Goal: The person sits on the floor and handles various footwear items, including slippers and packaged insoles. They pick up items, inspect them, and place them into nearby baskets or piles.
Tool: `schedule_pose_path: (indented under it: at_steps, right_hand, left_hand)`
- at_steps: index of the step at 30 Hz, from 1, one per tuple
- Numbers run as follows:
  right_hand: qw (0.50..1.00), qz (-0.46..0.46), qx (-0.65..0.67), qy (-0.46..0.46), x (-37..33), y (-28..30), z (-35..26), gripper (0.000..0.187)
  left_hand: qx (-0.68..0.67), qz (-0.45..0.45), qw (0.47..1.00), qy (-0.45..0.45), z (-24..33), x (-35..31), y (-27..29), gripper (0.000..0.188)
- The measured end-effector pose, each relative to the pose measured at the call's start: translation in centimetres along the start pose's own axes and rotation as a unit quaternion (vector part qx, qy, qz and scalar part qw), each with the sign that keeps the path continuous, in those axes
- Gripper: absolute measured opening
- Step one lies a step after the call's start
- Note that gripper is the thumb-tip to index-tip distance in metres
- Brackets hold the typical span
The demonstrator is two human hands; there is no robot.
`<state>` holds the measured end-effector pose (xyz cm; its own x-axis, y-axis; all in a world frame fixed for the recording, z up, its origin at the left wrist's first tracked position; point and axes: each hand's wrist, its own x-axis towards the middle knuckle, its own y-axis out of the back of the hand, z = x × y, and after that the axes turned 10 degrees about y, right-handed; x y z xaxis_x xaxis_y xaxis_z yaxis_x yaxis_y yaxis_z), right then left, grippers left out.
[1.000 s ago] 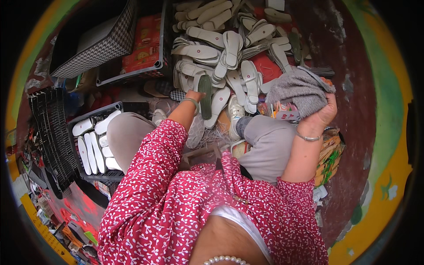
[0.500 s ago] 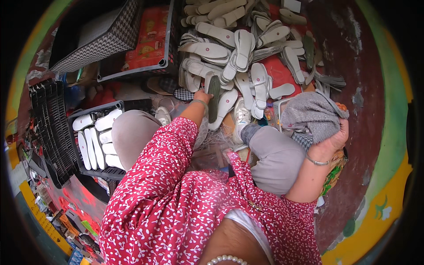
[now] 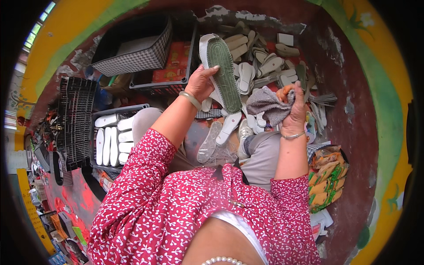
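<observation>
My left hand (image 3: 202, 83) is raised in front of me and closed on a shoe insole (image 3: 224, 73), its green stitched face turned up and a white edge along its left side. The thumb presses on the green face. To the right, my right hand (image 3: 297, 114) grips a bunched grey cloth (image 3: 266, 107); something orange shows by its fingertips. Below the green insole, a white insole (image 3: 229, 129) and a clear plastic piece shaped like a sole (image 3: 209, 142) lie between my legs.
A big heap of white insoles (image 3: 270, 66) lies beyond my hands. At left, a black crate (image 3: 143, 106) holds white insoles in rows, near stacked black baskets (image 3: 76, 119). A houndstooth bin (image 3: 132, 59) stands at far left, and a bag of yellow-green packets (image 3: 327, 181) at right.
My left hand has lifted the green insole off the heap, up and away from the floor. My right hand with the grey cloth has come inward toward it. The head view has tilted up.
</observation>
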<state>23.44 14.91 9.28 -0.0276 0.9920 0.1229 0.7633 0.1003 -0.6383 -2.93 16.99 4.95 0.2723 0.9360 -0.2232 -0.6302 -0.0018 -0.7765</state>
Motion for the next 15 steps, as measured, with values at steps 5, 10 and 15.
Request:
schedule_pose_path:
  at_steps: [5,10,15]
  right_hand:
    - [0.989,-0.105,-0.058,-0.082,1.7,-1.6,2.8,0.019]
    - [0.952,-0.148,-0.177,-0.202,4.3,-6.7,6.5,0.020]
    - [0.931,-0.051,-0.137,-0.336,6.3,-12.2,13.0,0.034]
  left_hand:
    - [0.115,0.023,0.991,-0.069,3.1,-3.4,-2.9,0.022]
    - [0.094,0.073,0.977,-0.179,8.9,-4.2,0.2,0.021]
    - [-0.028,0.240,0.884,-0.400,14.6,-6.2,5.8,0.026]
